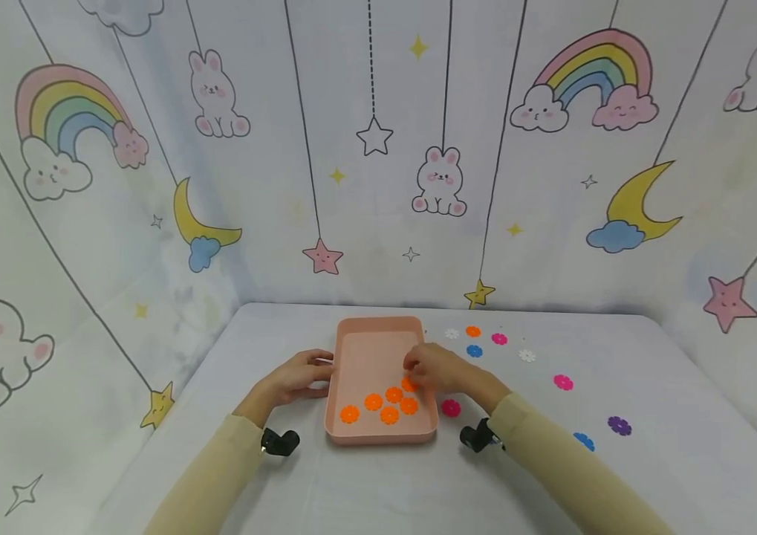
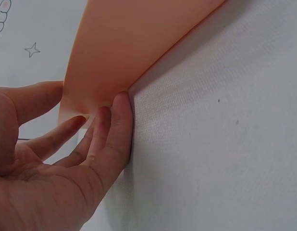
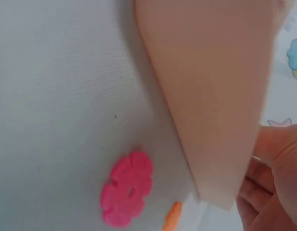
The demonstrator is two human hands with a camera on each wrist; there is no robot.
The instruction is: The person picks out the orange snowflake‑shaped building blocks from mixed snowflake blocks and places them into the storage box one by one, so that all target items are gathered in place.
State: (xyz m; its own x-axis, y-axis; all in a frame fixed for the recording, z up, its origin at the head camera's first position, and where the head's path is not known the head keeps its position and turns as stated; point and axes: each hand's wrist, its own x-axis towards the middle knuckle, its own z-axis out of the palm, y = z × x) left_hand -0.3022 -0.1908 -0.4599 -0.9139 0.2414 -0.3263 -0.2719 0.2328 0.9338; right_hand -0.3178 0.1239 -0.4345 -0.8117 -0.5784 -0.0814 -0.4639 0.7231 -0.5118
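1. Orange, flower-shaped and flat, a disc [image 1: 408,385] sits right at the fingertips of the right hand [image 1: 440,368], inside the peach tray [image 1: 378,357] beside its right wall. Those fingers bend downward; whether they pinch the disc or have let it go, I cannot tell.
2. Light and fairly stiff, I'd judge, this little disc: thin, plastic-looking, perhaps slick, unlikely to break. Its notched edge looks the best hold, thumb against fingertip.
3. Over to the left hand [image 1: 298,374]: fingers loosely extended, grasping nothing, tips against the tray's outer left wall, the thumb up by its edge.
4. And the tray itself? Shallow, probably rigid, likely light enough to slide under a nudge, so its side walls seem the place to steady it.
5. Now the pose: the right hand arches over the right rim, knuckles up, its forearm slanting in from the lower right; the left forearm angles in from the lower left.
6. Five more orange flowers [image 1: 389,415] lie spread across the tray's near half.
7. Just outside the right wall, a pink flower [image 1: 451,408] rests on the white cloth [image 1: 365,490]; farther right, a purple flower [image 1: 619,425].
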